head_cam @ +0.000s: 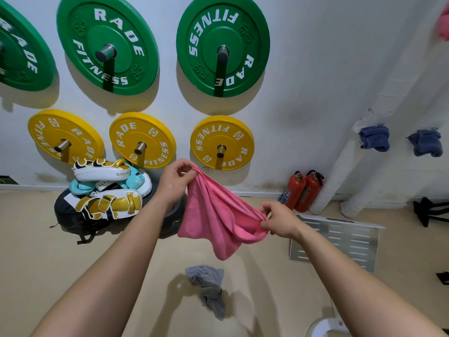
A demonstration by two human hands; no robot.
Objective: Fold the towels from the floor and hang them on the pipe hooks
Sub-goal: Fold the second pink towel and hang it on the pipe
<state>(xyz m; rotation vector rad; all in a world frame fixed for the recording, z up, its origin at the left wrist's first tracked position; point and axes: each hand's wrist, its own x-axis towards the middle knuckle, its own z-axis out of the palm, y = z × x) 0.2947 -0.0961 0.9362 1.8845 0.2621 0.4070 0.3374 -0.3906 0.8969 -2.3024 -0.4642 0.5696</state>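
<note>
My left hand pinches one bunched corner of the pink towel between thumb and fingertips, raised in front of the wall. My right hand grips the opposite bunched edge, lower and to the right, with the fingers curled round the cloth. The towel hangs slack and creased between the two grips, its bottom corner dangling clear of the floor. Below it a grey towel lies crumpled on the floor, touching neither hand. At right, a white pipe runs up the wall. One folded blue towel hangs against it and a second blue towel hangs further right; the hooks themselves I cannot make out. Two red fire extinguishers stand at the pipe's foot, with a slotted metal panel lying flat near them. Green weight plates and yellow weight plates sit on wall pegs. Strike pads are heaped below the yellow ones.
</note>
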